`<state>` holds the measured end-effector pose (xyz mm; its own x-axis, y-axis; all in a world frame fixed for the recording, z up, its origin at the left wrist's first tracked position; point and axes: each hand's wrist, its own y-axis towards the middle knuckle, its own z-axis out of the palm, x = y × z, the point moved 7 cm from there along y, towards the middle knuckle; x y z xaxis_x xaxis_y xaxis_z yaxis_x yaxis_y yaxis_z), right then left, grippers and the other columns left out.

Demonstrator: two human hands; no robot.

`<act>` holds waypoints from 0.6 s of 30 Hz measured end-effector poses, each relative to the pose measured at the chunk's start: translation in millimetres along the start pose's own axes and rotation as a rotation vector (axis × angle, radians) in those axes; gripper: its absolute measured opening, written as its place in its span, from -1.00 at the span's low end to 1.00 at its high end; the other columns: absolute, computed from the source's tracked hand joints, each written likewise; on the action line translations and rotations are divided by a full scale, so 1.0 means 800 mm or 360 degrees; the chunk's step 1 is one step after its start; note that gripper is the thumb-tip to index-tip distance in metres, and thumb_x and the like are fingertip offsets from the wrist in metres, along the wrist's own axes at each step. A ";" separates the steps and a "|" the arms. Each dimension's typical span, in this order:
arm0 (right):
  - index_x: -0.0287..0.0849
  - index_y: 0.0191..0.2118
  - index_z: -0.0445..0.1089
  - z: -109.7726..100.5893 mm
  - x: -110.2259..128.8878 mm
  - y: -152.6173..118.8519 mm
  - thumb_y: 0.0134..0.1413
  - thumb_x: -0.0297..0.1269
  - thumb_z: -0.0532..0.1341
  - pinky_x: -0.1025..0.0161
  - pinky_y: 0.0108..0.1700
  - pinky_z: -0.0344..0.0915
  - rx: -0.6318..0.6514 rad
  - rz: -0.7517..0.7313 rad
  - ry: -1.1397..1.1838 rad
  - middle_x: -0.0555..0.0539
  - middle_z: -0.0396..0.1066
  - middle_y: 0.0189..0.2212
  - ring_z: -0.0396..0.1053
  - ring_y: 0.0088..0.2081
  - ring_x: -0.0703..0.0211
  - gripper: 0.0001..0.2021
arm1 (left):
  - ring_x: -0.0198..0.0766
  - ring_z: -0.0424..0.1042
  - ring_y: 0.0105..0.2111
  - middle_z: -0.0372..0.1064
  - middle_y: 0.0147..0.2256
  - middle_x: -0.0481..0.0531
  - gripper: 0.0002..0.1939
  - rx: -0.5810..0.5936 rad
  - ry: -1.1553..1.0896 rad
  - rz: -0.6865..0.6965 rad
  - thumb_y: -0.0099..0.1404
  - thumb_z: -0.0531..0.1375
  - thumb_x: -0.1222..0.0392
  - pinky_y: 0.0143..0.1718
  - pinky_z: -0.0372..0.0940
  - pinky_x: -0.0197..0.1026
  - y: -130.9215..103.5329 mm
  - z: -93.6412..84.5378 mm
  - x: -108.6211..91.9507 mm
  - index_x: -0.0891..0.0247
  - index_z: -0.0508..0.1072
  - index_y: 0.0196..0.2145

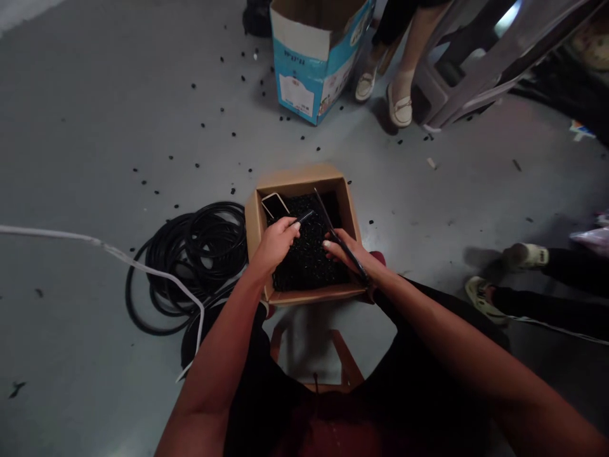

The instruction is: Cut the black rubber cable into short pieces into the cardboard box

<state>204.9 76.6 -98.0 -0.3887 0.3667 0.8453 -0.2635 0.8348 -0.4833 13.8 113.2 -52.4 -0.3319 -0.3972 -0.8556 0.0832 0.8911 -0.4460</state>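
Pinches one end of a short, black, ribbed strip between the thumb and fingertips of the left hand, with the fingers drawn narrow. Points it up and to the right, over small, glossy black pieces heaped in an open, brown cardboard box. Holds a long, thin, dark, straight tool in the right hand, with the fingers curled and the thumb close to them; cannot tell the exact grip. Slants the tool from above the heap back to the wrist, with its upper end near the strip but apart from it.

Shows a flat, black rectangle with a pale edge tilted in the box's upper left corner. Shows just beside the box, on the left, coiled black tubing, crossed by a white cable. Shows farther ahead, on the grey floor, an open, blue-and-white cardboard carton near a person's cream shoes.
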 end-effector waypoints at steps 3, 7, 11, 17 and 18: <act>-0.11 0.01 0.27 0.007 0.007 -0.008 0.22 0.12 0.16 0.07 -0.03 0.38 0.0078 -0.0071 0.0040 -0.11 0.42 -0.14 0.44 -0.12 0.04 -0.56 | -0.39 0.27 -0.48 0.40 -0.41 -0.05 -0.63 -0.0011 0.0017 0.0044 0.38 0.10 0.10 -0.45 0.14 -0.33 0.006 0.006 0.000 0.28 0.52 0.04; -0.12 0.00 0.29 0.013 0.023 -0.017 0.19 0.12 0.19 0.03 0.06 0.33 0.0161 -0.0074 0.0000 -0.15 0.41 -0.06 0.40 -0.03 -0.03 -0.55 | -0.35 0.34 -0.44 0.45 -0.38 -0.01 -0.61 -0.0028 0.0155 0.0035 0.37 0.12 0.12 -0.37 0.23 -0.30 0.008 0.008 0.006 0.30 0.52 0.06; -0.15 0.03 0.27 0.023 0.031 -0.018 0.17 0.13 0.20 0.01 0.07 0.33 0.0271 -0.0065 0.0000 -0.19 0.39 -0.02 0.37 0.02 -0.06 -0.51 | -0.32 0.42 -0.40 0.52 -0.31 0.04 -0.63 -0.0047 0.0309 0.0007 0.38 0.10 0.20 -0.26 0.29 -0.26 0.005 0.004 0.010 0.32 0.52 0.06; -0.13 0.07 0.26 0.033 0.037 -0.018 0.17 0.16 0.20 0.05 0.05 0.32 0.0342 -0.0026 0.0011 -0.19 0.39 -0.02 0.36 0.04 -0.04 -0.47 | -0.23 0.50 -0.28 0.57 -0.14 0.11 -0.63 -0.0065 0.0466 0.0013 0.40 0.07 0.22 -0.16 0.37 -0.20 0.006 0.006 0.006 0.29 0.52 0.07; -0.13 0.07 0.26 0.034 0.037 -0.018 0.16 0.16 0.21 0.05 0.05 0.33 0.0342 -0.0014 0.0009 -0.19 0.39 -0.03 0.36 0.04 -0.04 -0.46 | -0.22 0.51 -0.25 0.57 -0.12 0.12 -0.63 -0.0072 0.0487 0.0018 0.41 0.07 0.22 -0.13 0.38 -0.19 0.006 0.006 0.006 0.29 0.52 0.08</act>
<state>173.4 64.6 -72.0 -0.3809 0.3627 0.8505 -0.4491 0.7315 -0.5131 17.4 114.5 -59.6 -0.5993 -0.3089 -0.7386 0.0487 0.9068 -0.4187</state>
